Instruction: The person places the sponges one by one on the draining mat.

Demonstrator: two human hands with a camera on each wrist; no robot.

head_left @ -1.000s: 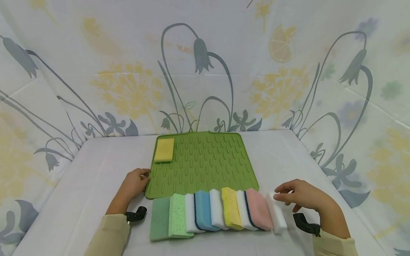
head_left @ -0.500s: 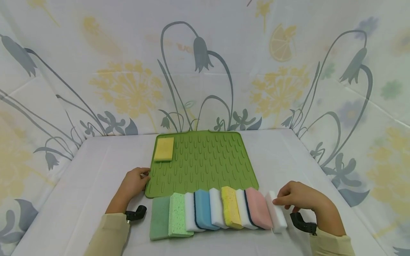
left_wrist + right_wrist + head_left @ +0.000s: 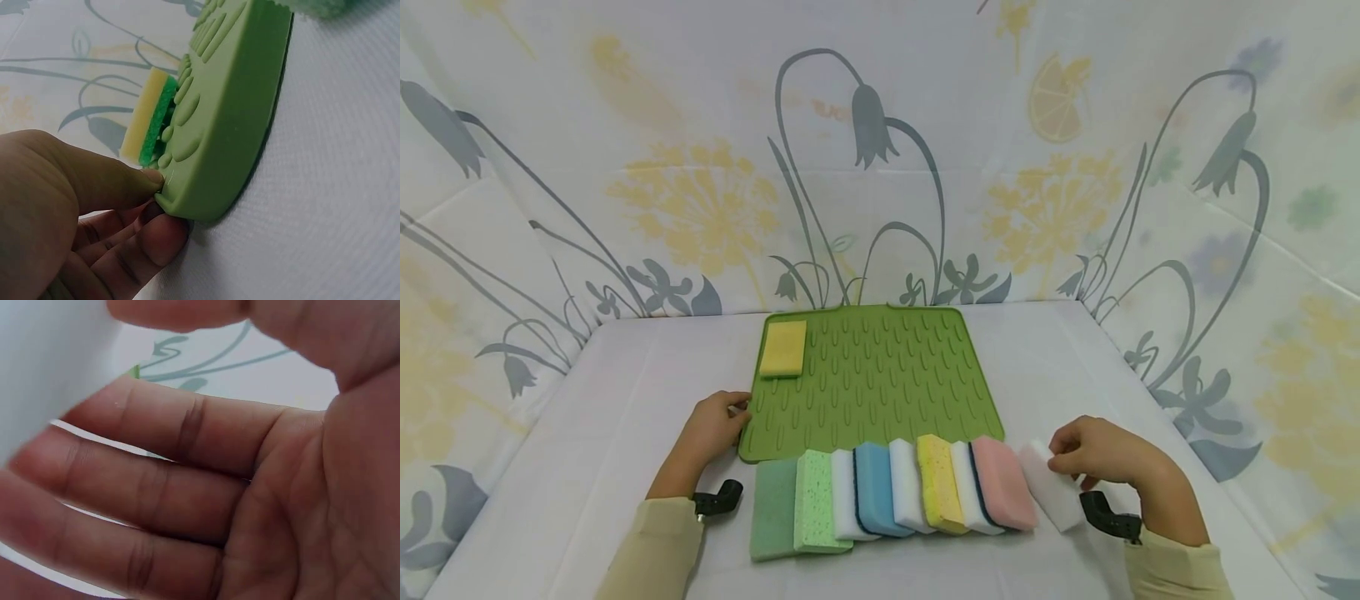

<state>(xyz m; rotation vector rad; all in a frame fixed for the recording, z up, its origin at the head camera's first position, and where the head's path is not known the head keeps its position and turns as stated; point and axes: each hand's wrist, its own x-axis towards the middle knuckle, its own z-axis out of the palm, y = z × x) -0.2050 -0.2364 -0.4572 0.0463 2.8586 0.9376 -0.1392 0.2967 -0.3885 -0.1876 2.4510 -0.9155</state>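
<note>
At the left edge of the green silicone mat [image 3: 887, 375], my left hand [image 3: 711, 425] pinches the raised rim between thumb and fingers, as the left wrist view shows. My right hand [image 3: 1105, 452] holds a white sponge [image 3: 1054, 493] at the right end of a row of sponges. That sponge is tilted, its near end swung away from the pink sponge [image 3: 1004, 485]. In the right wrist view its blurred white side [image 3: 50, 356] lies between the thumb and the fingers. A yellow sponge [image 3: 783, 348] with a green scouring layer [image 3: 157, 125] lies on the mat's far left corner.
Leaning on one another along the mat's near edge are a dark green pad [image 3: 773, 510], a speckled light green sponge [image 3: 822, 504], a blue sponge [image 3: 880, 492], a speckled yellow sponge [image 3: 942, 483] and several white ones. A flowered cloth [image 3: 880, 150] rises behind the white table [image 3: 647, 367].
My right hand has closed onto the white end sponge, which has turned and come away from the pink one. The left hand stays at the mat's rim.
</note>
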